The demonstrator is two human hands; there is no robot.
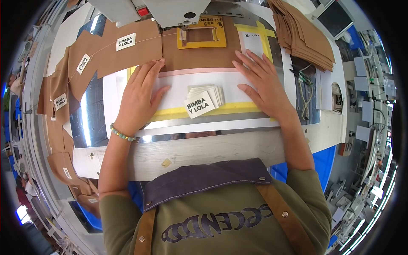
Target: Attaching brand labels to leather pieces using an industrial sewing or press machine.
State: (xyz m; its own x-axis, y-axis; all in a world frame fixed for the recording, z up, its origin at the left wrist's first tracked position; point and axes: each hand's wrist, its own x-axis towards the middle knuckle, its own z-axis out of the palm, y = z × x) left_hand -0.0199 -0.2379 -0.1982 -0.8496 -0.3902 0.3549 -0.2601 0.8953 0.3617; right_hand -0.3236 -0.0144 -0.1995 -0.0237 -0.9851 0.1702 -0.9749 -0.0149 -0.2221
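Note:
A brown leather-like panel (pixel 197 60) lies under the sewing machine head (pixel 178 12), against a pink strip (pixel 200 72) on a white taped board. My left hand (pixel 142 86) rests its fingertips at the panel's lower left corner, thumb apart from the fingers. At the panel's right end, my right hand (pixel 259 79) lies with spread fingers, the fingertips touching it. A yellow frame (pixel 220 36) with a rectangular opening sits on the panel. Between my hands is a small fanned stack of white printed labels (pixel 204 98). The needle area is hidden.
To the left, brown panels (pixel 127 57) joined by thread carry white labels and trail over the table's edge. A pile of brown panels (pixel 302 35) lies at the back right. Thread snips (pixel 301 75) and a cord (pixel 306 102) lie below it, with a screen (pixel 334 19) beyond.

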